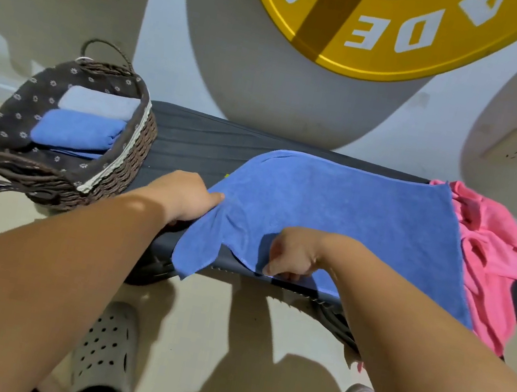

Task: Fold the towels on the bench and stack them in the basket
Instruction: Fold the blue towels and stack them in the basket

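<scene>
As left hand holds it — right hand pinches blue towel

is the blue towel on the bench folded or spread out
Spread out: the large blue towel lies flat across the dark bench.

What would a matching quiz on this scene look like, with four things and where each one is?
Things:
1 pink towel
2 grey towel
3 basket
4 right hand

Places:
A folded, in the basket
B at the left end of the bench
C bunched at the bench's right end
D gripping the near edge of the spread blue towel

Pairs: 1-C, 2-A, 3-B, 4-D
</scene>
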